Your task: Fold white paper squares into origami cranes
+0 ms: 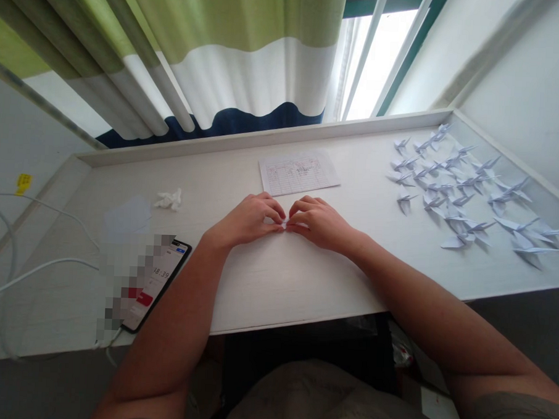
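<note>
My left hand [251, 219] and my right hand [319, 223] meet over the middle of the white table [276, 296]. Between their pinched fingertips is a small piece of folded white paper [285, 223], mostly covered by the fingers, so its shape cannot be made out. Both hands are closed on it from opposite sides. Just beyond them lies a printed sheet [299, 172] with a red-lined grid and writing. Many folded white paper cranes [457, 180] stand in a loose group to the right of my right hand.
A phone [158, 284] showing a timer lies by my left forearm, partly pixelated. Behind it are white paper sheets [128, 218] and a crumpled tissue [169, 199]. White cables [40, 264] cross the left side. A raised rim [217, 141] edges the table below the curtain [249, 60].
</note>
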`<move>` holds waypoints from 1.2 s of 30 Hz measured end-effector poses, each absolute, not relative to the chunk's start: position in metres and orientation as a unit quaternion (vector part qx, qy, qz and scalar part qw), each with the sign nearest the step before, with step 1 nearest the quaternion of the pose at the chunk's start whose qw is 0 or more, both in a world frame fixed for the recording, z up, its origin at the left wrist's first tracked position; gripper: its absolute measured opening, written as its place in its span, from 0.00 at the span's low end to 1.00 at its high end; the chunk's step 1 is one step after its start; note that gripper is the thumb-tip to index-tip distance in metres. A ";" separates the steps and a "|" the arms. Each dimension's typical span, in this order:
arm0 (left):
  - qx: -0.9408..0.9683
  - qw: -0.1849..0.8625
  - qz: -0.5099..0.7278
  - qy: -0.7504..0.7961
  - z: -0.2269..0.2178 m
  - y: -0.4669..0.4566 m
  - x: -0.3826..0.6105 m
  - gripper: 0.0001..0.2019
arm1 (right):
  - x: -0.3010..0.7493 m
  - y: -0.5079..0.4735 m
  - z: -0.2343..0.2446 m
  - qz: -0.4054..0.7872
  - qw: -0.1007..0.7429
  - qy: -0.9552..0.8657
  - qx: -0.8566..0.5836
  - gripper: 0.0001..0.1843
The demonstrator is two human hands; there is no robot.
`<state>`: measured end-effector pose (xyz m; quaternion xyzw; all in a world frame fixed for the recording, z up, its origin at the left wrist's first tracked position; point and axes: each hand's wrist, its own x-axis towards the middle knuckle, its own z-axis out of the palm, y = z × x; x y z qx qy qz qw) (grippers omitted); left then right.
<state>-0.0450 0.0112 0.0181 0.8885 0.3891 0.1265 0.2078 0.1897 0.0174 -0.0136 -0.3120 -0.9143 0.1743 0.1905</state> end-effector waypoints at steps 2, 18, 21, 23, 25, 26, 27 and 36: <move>0.884 0.221 0.133 0.389 0.015 0.012 -0.045 0.07 | 0.190 0.020 -0.015 0.213 0.197 -0.902 -0.319 0.08; 0.810 0.321 0.194 0.451 0.013 0.007 -0.041 0.04 | 0.182 0.023 -0.011 0.361 0.256 -0.797 -0.411 0.04; 0.805 0.322 0.196 0.459 0.011 0.007 -0.041 0.04 | 0.182 0.025 -0.015 0.379 0.266 -0.783 -0.414 0.03; 0.800 0.324 0.196 0.465 0.011 0.007 -0.042 0.04 | 0.182 0.027 -0.019 0.379 0.275 -0.779 -0.417 0.03; 0.795 0.330 0.197 0.470 0.011 0.007 -0.042 0.04 | 0.182 0.029 -0.023 0.366 0.282 -0.777 -0.426 0.04; 0.792 0.334 0.197 0.471 0.011 0.008 -0.042 0.04 | 0.182 0.029 -0.025 0.359 0.285 -0.777 -0.432 0.05; 0.790 0.338 0.198 0.471 0.011 0.008 -0.042 0.04 | 0.182 0.030 -0.026 0.353 0.285 -0.777 -0.435 0.06; 0.772 0.358 0.222 0.476 0.003 0.012 -0.038 0.05 | 0.188 0.034 -0.016 0.389 0.270 -0.766 -0.435 0.07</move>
